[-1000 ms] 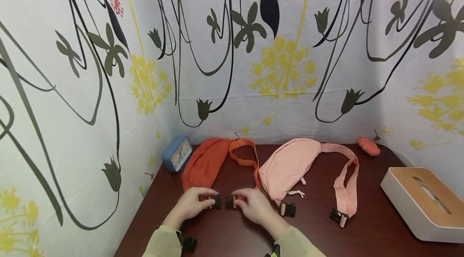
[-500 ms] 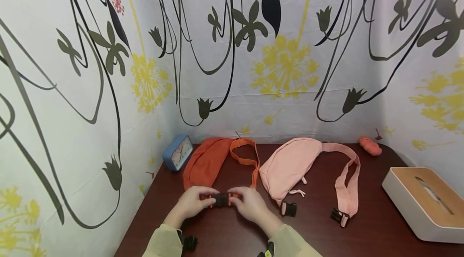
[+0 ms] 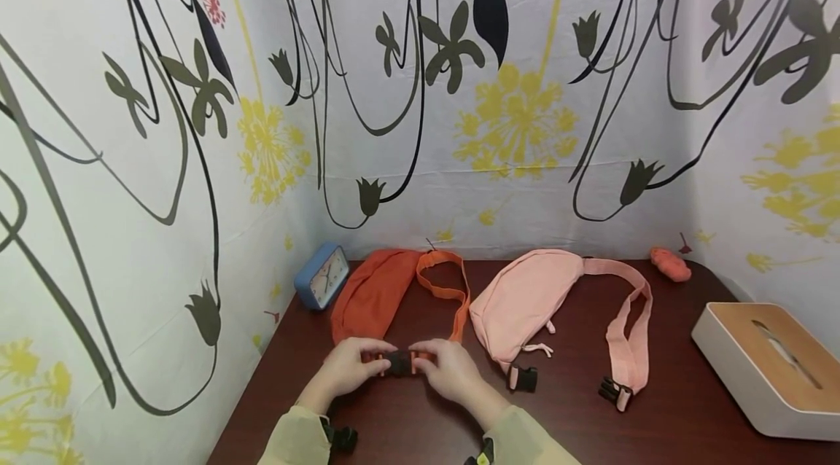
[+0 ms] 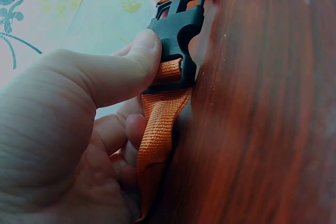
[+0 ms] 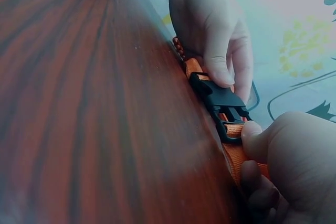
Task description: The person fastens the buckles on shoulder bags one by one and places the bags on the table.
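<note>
In front of the orange waist bag (image 3: 374, 294), both hands hold the two halves of its black side-release buckle (image 3: 397, 363). My left hand (image 3: 353, 369) pinches the socket half, with the thumb flat on top of it and the orange webbing (image 4: 164, 124) running down past the fingers. On the other side, my right hand (image 3: 454, 372) pinches the prong half at its strap bar. The prongs (image 5: 233, 113) sit inside the socket, with part of their length still showing between the halves in both wrist views.
Right of the orange bag lies a pink waist bag (image 3: 528, 297), its buckle halves apart. A blue clock (image 3: 321, 277) stands at the back left of the dark wooden table (image 3: 407, 425). A tissue box (image 3: 781, 356) is at the right, a coral-coloured bundle (image 3: 670, 264) behind it.
One second ago the buckle halves were apart with a gap between them. My right hand has moved slightly left, and the prongs have entered the socket.
</note>
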### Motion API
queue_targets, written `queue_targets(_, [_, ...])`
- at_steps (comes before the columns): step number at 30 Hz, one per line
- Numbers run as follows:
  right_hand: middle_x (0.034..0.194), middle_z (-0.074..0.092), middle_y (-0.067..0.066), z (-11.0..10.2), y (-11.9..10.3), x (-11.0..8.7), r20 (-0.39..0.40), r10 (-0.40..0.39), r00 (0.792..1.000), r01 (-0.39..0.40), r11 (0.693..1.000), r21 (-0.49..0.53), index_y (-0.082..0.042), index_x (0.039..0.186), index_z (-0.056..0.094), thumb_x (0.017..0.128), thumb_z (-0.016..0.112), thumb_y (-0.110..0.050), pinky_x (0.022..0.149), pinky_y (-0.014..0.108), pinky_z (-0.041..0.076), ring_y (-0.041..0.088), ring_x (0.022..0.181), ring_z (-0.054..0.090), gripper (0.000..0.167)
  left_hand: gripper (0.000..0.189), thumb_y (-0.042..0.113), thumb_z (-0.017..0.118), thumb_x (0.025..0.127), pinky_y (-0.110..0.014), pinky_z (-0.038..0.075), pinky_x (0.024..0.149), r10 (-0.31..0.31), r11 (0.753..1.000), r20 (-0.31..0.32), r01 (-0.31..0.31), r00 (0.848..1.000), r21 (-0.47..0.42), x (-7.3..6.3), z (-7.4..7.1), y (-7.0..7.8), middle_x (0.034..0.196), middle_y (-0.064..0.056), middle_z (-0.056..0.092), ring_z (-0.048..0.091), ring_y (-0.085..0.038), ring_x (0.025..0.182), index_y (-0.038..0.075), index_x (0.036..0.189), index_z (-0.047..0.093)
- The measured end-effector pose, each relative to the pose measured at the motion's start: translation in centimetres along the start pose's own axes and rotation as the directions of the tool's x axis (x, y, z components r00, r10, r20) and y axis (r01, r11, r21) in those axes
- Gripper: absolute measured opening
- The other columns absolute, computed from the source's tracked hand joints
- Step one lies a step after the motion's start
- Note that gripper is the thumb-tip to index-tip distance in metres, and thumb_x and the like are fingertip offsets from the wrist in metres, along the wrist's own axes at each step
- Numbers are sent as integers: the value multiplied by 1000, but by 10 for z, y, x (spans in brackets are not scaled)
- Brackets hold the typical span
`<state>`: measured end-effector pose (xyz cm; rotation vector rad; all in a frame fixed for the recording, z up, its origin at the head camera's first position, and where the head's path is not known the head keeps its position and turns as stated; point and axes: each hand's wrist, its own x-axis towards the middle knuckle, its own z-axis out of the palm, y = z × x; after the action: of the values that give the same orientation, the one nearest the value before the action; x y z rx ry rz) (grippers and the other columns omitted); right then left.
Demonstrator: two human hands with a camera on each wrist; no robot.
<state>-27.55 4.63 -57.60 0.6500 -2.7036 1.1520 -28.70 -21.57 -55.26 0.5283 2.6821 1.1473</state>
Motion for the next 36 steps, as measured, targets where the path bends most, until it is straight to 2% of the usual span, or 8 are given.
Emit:
queue_targets(6, [117,84,3,1,-2,2,-1,-5,1000,5,1000,9,-19,121,85,103,78,-20,98,46,62,22,114,79,20,21,33,82,101,-28,50,70,5,1000,-3,-5,1000,0,0,0,0,84,9,75,66,-10,73,36,122,83])
queue_targets(14, [115,85,-2,4,-2,4,17,6,1000,-7,1000,28,-21,119,86,102,79,-20,92,41,63,16,108,79,19,21,31,82,100,-28,50,68,12,1000,-9,-12,1000,3,1,0,-1,83,9,74,66,-11,70,36,121,83])
queue_targets(31, [110,85,-4,11,-10,5,-23,39,999,-39,999,13,-23,114,86,99,81,-17,90,39,62,14,105,79,16,21,27,83,100,-28,51,67,22,1000,-11,-23,1000,-9,1,1,-1,81,9,74,67,-11,70,33,119,84])
queue_targets(36, [106,84,-6,11,-11,6,-18,44,999,-44,999,25,-24,112,86,98,82,-16,85,37,61,11,97,77,16,21,26,83,99,-27,51,65,21,1000,-14,-21,1000,-12,1,0,0,80,10,73,65,-11,68,32,119,84])
